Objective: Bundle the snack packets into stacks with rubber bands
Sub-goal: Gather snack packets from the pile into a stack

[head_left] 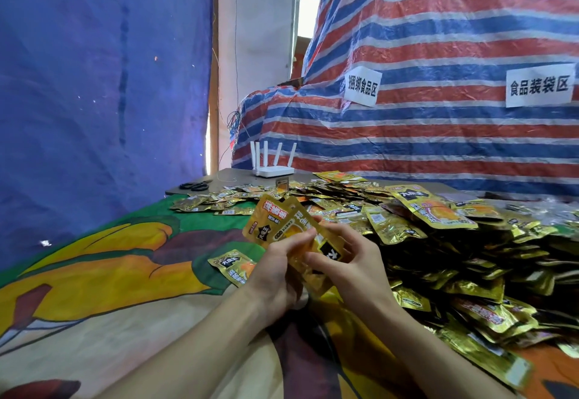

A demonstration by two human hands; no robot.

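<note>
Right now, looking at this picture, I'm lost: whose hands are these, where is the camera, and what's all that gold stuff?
No machine here: a person wears a wide-angle camera on the head, so you look down at their own bare hands. The left hand and the right hand together hold a few gold snack packets, fingers curled round them. To the right lies a big pile of packets on a printed cloth; one loose packet lies just left of the hands. Farther back are black scissors and a white router, with a striped tarp behind.
</note>
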